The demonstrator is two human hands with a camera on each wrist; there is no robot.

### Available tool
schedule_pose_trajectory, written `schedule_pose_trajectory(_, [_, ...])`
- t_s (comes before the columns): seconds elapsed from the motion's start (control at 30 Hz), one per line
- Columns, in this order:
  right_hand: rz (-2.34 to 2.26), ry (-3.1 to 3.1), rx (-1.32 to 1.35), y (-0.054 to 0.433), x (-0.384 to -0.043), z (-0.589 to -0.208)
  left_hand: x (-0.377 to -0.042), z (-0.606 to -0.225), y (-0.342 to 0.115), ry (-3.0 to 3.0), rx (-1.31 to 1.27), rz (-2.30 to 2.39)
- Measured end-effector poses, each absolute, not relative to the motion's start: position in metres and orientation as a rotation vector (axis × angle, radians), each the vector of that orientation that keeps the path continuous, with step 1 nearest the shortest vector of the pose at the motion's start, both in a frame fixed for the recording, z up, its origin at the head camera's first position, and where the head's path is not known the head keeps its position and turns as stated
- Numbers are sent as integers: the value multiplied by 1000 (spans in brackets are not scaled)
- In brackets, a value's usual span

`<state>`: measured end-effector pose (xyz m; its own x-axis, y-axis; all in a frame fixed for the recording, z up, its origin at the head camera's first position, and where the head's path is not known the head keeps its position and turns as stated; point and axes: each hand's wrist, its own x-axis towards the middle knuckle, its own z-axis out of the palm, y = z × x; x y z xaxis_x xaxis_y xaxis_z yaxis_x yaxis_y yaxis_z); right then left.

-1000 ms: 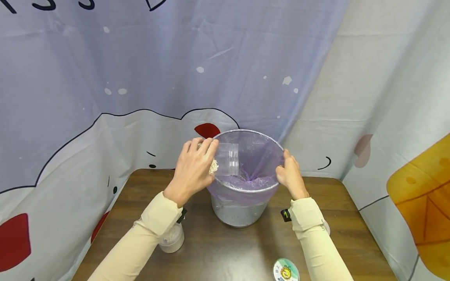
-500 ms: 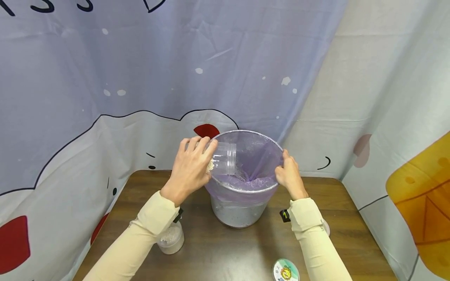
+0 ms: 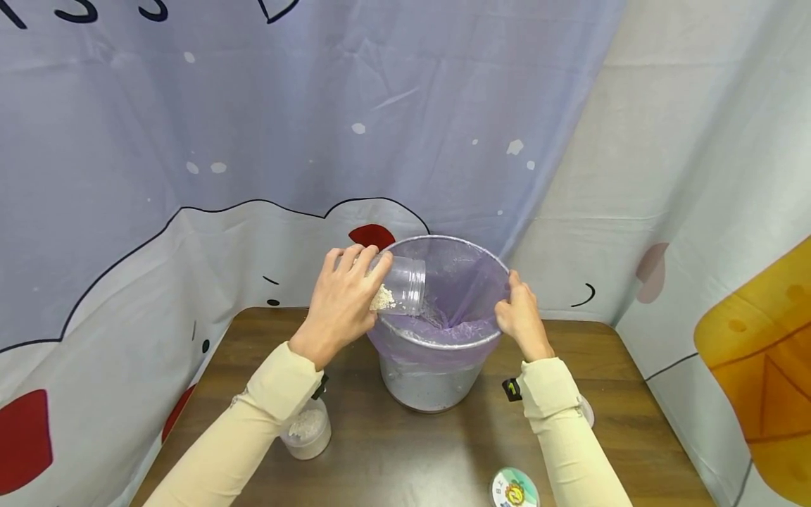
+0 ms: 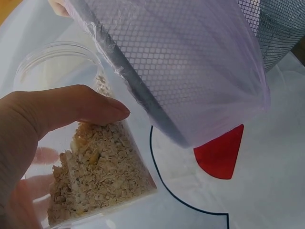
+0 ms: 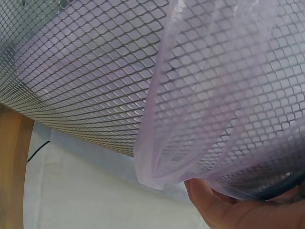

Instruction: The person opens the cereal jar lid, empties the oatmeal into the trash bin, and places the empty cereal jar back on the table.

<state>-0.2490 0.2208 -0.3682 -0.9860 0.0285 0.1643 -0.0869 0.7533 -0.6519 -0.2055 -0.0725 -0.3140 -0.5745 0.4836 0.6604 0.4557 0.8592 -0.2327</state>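
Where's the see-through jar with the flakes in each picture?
Head: the clear jar is near the middle, tipped on its side in the left hand, its mouth over the mesh bin.
Left wrist: the clear jar fills the left side, partly behind the thumb, flakes showing through.
Right wrist: no jar that I can see.
Shared landmark: the purple bin liner, which shows in all three views.

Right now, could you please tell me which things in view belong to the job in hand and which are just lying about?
In the job:
tilted clear jar
flakes
purple liner
mesh bin

Apparently just lying about:
standing tub
green-and-white disc
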Motion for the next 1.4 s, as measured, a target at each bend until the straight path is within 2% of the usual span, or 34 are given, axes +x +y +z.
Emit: schedule_pose_trajectory(1.4, [1069, -2791, 28, 219, -249, -367, -214, -311, -71, -2219, -784, 252])
